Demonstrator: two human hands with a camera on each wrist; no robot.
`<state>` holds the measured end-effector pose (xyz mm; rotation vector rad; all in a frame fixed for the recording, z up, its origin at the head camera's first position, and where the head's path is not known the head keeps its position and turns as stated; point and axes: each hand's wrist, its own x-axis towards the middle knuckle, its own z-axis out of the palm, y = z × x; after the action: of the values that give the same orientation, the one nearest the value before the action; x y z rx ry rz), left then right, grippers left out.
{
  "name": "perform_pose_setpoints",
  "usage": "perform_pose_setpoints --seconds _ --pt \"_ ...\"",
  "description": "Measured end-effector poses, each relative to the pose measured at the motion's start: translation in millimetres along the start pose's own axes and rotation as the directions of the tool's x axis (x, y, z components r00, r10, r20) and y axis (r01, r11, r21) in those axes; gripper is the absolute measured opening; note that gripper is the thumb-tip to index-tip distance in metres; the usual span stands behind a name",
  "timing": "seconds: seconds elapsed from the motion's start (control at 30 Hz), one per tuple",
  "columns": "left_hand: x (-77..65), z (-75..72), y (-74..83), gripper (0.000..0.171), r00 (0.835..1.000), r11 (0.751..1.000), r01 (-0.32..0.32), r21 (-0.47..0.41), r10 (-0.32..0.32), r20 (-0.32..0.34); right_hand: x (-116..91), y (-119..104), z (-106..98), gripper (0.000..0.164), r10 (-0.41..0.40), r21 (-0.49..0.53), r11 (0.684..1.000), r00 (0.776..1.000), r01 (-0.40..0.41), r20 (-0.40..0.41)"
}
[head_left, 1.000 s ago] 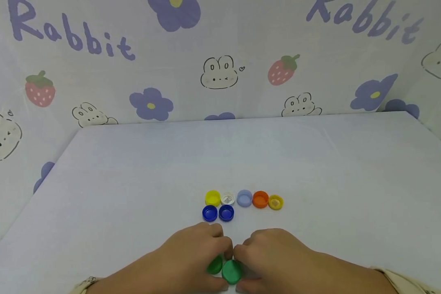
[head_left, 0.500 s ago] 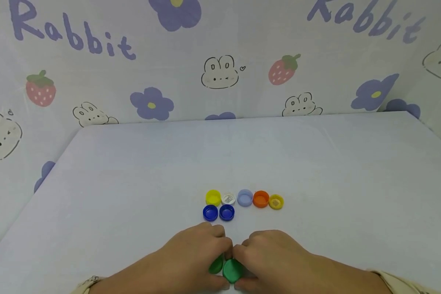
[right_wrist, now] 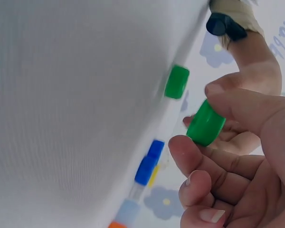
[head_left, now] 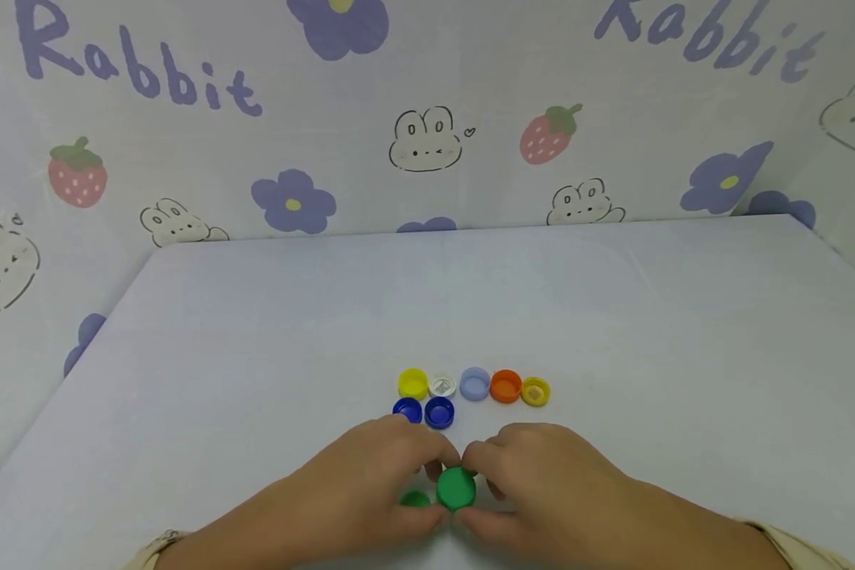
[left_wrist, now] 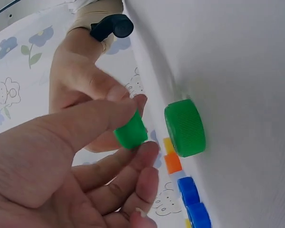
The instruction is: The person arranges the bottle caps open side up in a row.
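Note:
Between the thumbs and fingertips of both hands, a green bottle cap (head_left: 456, 488) is held top side up. Both wrist views show this cap (left_wrist: 131, 131) raised off the table. My left hand (head_left: 359, 495) pinches it from the left, and my right hand (head_left: 566, 499) pinches it from the right. A second green bottle cap (head_left: 415, 499) sits on the table beside the left fingers, partly hidden by them in the head view. Its ridged side shows in the left wrist view.
Beyond the hands, a row holds a yellow cap (head_left: 412, 385), a white cap (head_left: 442, 387), a light blue cap (head_left: 474, 384), an orange cap (head_left: 505, 386) and a smaller yellow cap (head_left: 535, 392). Two dark blue caps (head_left: 439, 412) lie nearer. A patterned cloth (head_left: 328, 119) hangs behind the white table.
Both hands have moved slightly away from the body, carrying the green bottle cap up off the table. The other caps stay in place.

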<state>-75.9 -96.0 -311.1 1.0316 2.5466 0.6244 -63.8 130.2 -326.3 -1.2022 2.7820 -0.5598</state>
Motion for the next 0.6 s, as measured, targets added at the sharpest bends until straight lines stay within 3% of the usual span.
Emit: perform_pose_setpoints --seconds 0.1,0.23,0.37,0.47,0.53,0.6 --pt "-1.2 -1.4 1.9 0.037 0.997 0.999 -0.029 -0.039 0.026 -0.067 -3 3 -6 0.025 0.014 0.025 1.0 0.999 -0.012 -0.052" --pt "-4.4 -0.4 3.2 0.043 0.979 0.994 -0.103 -0.022 0.097 -0.181 -4 7 -11 0.02 0.029 0.12 0.993 0.997 -0.021 -0.07" --pt "-4.7 0.3 5.9 0.046 0.961 0.992 -0.129 0.017 0.129 -0.245 -5 10 -13 0.017 0.079 0.324 0.943 0.997 -0.076 0.004" --pt "-4.7 1.1 6.5 0.047 0.954 0.991 -0.136 0.014 0.135 -0.267 -4 13 -14 0.025 0.135 0.507 0.842 0.982 -0.184 0.132" --pt "-4.0 1.9 6.6 0.046 0.952 0.99 -0.144 0.004 0.139 -0.271 -3 15 -13 0.031 0.121 0.62 0.753 0.973 -0.219 0.197" --pt "-3.1 2.9 6.4 0.043 0.952 0.988 -0.157 -0.011 0.148 -0.267 -2 18 -12 0.034 0.088 0.726 0.641 0.964 -0.247 0.25"
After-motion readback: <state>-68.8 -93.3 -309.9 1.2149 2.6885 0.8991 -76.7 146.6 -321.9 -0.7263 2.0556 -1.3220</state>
